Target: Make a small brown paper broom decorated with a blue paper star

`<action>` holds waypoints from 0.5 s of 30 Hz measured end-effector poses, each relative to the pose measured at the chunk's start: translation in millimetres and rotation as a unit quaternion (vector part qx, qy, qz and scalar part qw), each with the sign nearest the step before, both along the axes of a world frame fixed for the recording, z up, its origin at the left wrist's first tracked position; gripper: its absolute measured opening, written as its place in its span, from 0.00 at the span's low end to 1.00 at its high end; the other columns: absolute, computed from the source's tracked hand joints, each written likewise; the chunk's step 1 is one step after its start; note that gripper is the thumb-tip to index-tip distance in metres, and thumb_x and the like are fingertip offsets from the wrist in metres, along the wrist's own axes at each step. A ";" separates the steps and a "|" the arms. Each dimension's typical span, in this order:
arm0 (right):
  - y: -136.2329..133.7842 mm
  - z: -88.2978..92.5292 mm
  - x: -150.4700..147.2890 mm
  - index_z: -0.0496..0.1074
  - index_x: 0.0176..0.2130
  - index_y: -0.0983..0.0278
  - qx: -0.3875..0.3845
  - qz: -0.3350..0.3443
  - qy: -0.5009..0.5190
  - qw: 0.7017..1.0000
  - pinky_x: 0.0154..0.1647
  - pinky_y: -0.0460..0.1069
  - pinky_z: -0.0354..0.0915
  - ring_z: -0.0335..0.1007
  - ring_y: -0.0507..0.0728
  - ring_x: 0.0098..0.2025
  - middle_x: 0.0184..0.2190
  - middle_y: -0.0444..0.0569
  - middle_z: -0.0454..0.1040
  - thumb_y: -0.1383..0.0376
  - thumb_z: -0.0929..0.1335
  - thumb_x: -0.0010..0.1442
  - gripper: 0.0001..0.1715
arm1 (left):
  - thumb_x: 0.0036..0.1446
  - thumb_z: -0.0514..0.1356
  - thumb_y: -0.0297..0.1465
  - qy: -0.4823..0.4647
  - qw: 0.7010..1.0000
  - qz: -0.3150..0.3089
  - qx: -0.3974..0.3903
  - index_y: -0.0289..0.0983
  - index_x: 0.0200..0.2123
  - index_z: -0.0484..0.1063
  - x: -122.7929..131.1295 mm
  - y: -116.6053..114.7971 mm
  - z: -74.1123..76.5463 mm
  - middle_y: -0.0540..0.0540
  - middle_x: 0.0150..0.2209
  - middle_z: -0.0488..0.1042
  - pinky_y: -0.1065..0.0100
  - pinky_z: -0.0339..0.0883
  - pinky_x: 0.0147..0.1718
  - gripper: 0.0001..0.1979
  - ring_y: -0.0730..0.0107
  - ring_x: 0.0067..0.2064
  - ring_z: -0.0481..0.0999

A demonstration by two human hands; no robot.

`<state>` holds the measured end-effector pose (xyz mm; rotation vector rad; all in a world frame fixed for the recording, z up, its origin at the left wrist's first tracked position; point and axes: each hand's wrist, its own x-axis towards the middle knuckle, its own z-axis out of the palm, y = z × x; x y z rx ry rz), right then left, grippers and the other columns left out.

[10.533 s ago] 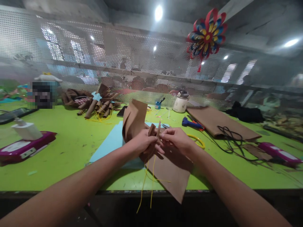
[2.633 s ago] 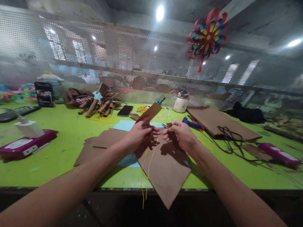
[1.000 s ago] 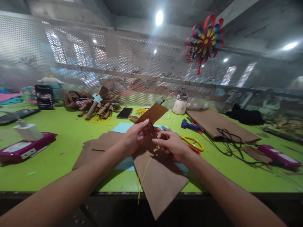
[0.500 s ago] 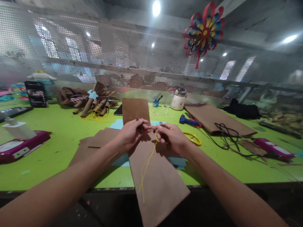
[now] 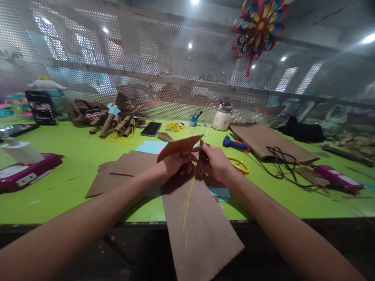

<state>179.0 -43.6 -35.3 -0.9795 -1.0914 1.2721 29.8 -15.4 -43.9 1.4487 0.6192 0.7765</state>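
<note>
My left hand [image 5: 177,167] is closed around brown kraft paper near the middle of the view. A brown flap [image 5: 180,146] rises and leans to the right above its fingers. My right hand [image 5: 216,159] pinches a pleated bundle of brown paper [image 5: 200,167], fingertips close to my left hand's. Thin yellow string [image 5: 187,208] hangs from between the hands, its ends loose. Below them a long brown paper sheet [image 5: 202,226] slopes over the table's front edge. Whether sheet, flap and pleats are one piece is hidden by my fingers.
Brown sheets [image 5: 117,169] and light-blue paper [image 5: 150,146] lie on the green table [image 5: 70,156]. Behind are rolled paper pieces [image 5: 117,121], a phone [image 5: 151,128] and a white jar [image 5: 222,117]. Right are blue-handled scissors [image 5: 234,143], a yellow ring [image 5: 240,166] and black cable [image 5: 283,164].
The upright brown paper has tipped into a leaning flap over my left hand. The pleated bundle now shows in my right hand, and the phone and yellow string behind are uncovered.
</note>
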 end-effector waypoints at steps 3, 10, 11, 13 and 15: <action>1.0 -0.9 -2.0 0.71 0.27 0.65 0.010 -0.023 -0.028 0.999 0.22 0.49 0.63 0.64 0.52 0.18 0.16 0.45 0.68 0.49 0.68 0.49 0.21 | 0.51 0.59 0.34 0.036 0.999 0.004 0.026 0.34 0.25 0.69 1.0 -0.7 2.4 0.49 0.19 0.65 0.75 0.48 0.14 0.09 0.78 0.19 0.60; 7.6 -8.3 -4.8 0.67 0.21 0.67 0.003 -0.027 -0.058 0.998 0.17 0.44 0.51 0.55 0.47 0.15 0.14 0.41 0.65 0.48 0.70 0.43 0.24 | 0.45 0.64 0.34 0.029 0.998 0.013 0.045 0.35 0.29 0.68 1.2 0.6 1.3 0.54 0.20 0.62 0.75 0.46 0.16 0.10 0.82 0.19 0.55; 7.5 -8.1 -3.7 0.69 0.23 0.67 0.004 -0.006 -0.046 0.999 0.18 0.44 0.52 0.56 0.47 0.16 0.16 0.42 0.67 0.50 0.70 0.44 0.22 | 0.45 0.64 0.34 0.023 0.999 0.015 0.032 0.35 0.30 0.69 1.0 0.9 0.7 0.53 0.21 0.63 0.75 0.45 0.16 0.11 0.82 0.19 0.56; 6.6 -6.6 -0.4 0.72 0.29 0.67 0.011 0.039 -0.021 0.999 0.21 0.45 0.55 0.60 0.48 0.20 0.22 0.44 0.71 0.55 0.72 0.43 0.18 | 0.44 0.64 0.34 0.020 0.999 0.021 0.016 0.34 0.30 0.69 -0.1 1.2 0.3 0.51 0.22 0.65 0.75 0.45 0.16 0.12 0.81 0.20 0.57; 5.3 -4.7 3.6 0.73 0.33 0.66 0.014 0.071 -0.010 0.997 0.26 0.45 0.58 0.64 0.49 0.25 0.27 0.46 0.73 0.61 0.74 0.42 0.17 | 0.44 0.64 0.35 0.015 0.999 0.030 0.014 0.32 0.28 0.70 -1.8 1.3 0.8 0.49 0.23 0.66 0.74 0.44 0.17 0.12 0.81 0.21 0.57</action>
